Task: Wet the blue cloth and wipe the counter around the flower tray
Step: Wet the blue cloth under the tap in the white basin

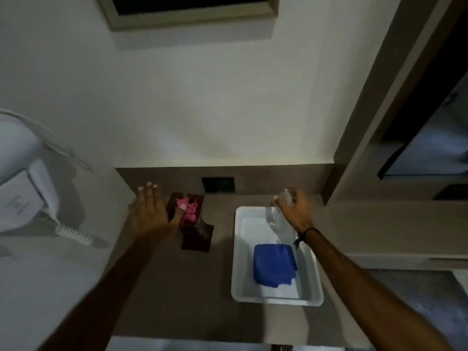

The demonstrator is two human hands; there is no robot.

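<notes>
Left hand [149, 211] spread flat, fingers wide, thumb touching pink petals in dark flower tray [193, 221] just beside it. Right hand [293, 207] closed around tilted clear bottle [274, 214], above far end of white plastic basin [314, 274]. Folded blue cloth [274, 264] inside basin, nearer than right hand. Brown counter [177, 287] underneath. White wall-mounted hair dryer [22, 188] well left of left hand; its marking too blurred to read.
</notes>
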